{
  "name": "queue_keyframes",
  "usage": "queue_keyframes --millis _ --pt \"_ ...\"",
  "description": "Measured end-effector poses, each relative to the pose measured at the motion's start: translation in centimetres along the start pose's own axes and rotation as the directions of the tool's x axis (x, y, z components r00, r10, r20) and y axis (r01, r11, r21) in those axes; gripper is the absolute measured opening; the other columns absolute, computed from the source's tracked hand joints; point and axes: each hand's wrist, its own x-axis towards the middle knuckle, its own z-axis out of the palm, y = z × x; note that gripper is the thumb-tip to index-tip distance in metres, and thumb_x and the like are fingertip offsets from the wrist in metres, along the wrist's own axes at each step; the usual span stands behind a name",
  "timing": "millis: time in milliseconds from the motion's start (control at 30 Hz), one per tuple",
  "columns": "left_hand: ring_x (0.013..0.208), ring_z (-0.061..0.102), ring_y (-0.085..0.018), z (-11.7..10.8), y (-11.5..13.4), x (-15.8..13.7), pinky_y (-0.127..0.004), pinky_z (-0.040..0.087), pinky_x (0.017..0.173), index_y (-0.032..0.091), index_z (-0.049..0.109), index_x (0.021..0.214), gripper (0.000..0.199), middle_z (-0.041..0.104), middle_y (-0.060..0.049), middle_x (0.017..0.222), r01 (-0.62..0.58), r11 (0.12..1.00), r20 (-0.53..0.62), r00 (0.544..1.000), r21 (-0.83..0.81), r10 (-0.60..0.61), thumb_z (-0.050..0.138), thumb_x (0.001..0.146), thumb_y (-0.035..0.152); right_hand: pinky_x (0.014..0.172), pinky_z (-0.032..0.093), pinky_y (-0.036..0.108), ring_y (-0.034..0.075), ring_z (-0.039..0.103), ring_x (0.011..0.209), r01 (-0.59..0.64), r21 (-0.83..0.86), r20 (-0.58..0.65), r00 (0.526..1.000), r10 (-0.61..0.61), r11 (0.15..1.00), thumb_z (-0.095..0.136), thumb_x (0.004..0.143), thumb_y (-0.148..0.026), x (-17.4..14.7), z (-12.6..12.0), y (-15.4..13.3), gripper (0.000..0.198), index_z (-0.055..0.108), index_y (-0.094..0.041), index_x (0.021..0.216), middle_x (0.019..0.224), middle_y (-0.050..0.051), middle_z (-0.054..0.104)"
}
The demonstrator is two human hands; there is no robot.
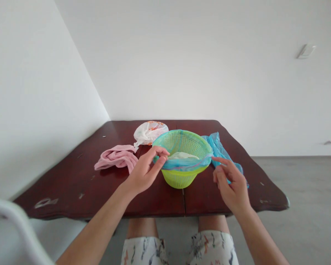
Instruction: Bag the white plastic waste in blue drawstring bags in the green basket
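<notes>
A light-green perforated plastic basket (179, 179) stands near the middle of the table. A thin translucent blue plastic bag (182, 164) lines it and is folded over the rim, with a pinkish edge at the front. Something pale lies inside, its kind unclear. At the rim's left side, my left hand (146, 170) has thumb and fingers pinched on the bag's edge. My right hand (231, 186) is at the right side, its index finger stretched out to touch the bag's edge and the other fingers loosely bent.
A folded pink cloth (117, 157) lies left on the dark red-brown table (151, 200). Behind it sits a white plastic bag (150, 132) with orange print. Another blue plastic bag (220, 149) lies right of the basket. White walls stand behind and to the left.
</notes>
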Motion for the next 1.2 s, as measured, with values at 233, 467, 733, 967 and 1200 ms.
queue_keyframes --millis 233,467,733,967,1200 --pt "0.124 0.073 -0.032 -6.5 -5.4 5.3 -0.042 0.057 0.106 0.023 0.078 0.121 0.056 0.082 -0.011 0.128 0.415 0.910 -0.229 0.887 0.018 -0.400 0.081 0.102 0.076 0.067 0.062 0.037 0.024 0.077 0.074 -0.322 0.118 0.063 0.946 0.317 0.939 0.091 0.089 -0.080 6.9 -1.6 4.2 0.063 0.076 -0.028 0.120 0.098 0.006 0.082" --pt "0.097 0.080 -0.028 -6.0 -9.1 9.4 -0.040 0.063 0.087 0.022 0.080 0.117 0.070 0.087 -0.012 0.110 0.726 0.643 0.220 0.687 -0.243 -0.693 0.096 0.083 0.082 0.050 0.048 0.026 0.014 0.060 0.055 -0.627 0.354 0.374 0.775 0.509 0.694 0.100 0.083 -0.076 10.0 0.4 6.1 0.061 0.073 -0.022 0.091 0.073 0.000 0.072" --pt "0.101 0.081 -0.028 -5.5 -9.4 10.4 -0.038 0.062 0.087 0.018 0.080 0.118 0.066 0.087 -0.010 0.107 0.648 0.726 0.207 0.761 -0.230 -0.615 0.103 0.083 0.069 0.065 0.060 0.030 0.015 0.066 0.066 -0.454 0.531 0.189 0.886 0.423 0.715 0.113 0.069 -0.067 9.8 2.4 5.5 0.061 0.077 -0.021 0.087 0.080 0.001 0.077" --pt "0.077 0.061 -0.015 -5.4 -9.3 11.0 -0.027 0.047 0.071 0.021 0.069 0.094 0.067 0.072 0.001 0.085 0.419 0.903 -0.011 0.907 -0.101 -0.422 0.107 0.072 0.072 0.065 0.052 0.030 0.016 0.059 0.070 -0.199 0.472 -0.166 0.937 0.308 0.859 0.108 0.073 -0.074 9.8 3.8 7.1 0.063 0.072 -0.024 0.086 0.078 -0.001 0.070" --pt "0.098 0.072 -0.024 -5.5 -8.6 11.0 -0.036 0.057 0.093 0.021 0.075 0.101 0.052 0.078 -0.005 0.104 0.156 0.973 0.017 0.987 0.169 -0.161 0.094 0.090 0.068 0.081 0.061 0.039 0.025 0.072 0.088 -0.087 0.288 -0.209 0.966 0.151 0.954 0.094 0.091 -0.077 10.3 3.7 8.5 0.055 0.071 -0.028 0.098 0.096 0.005 0.079"
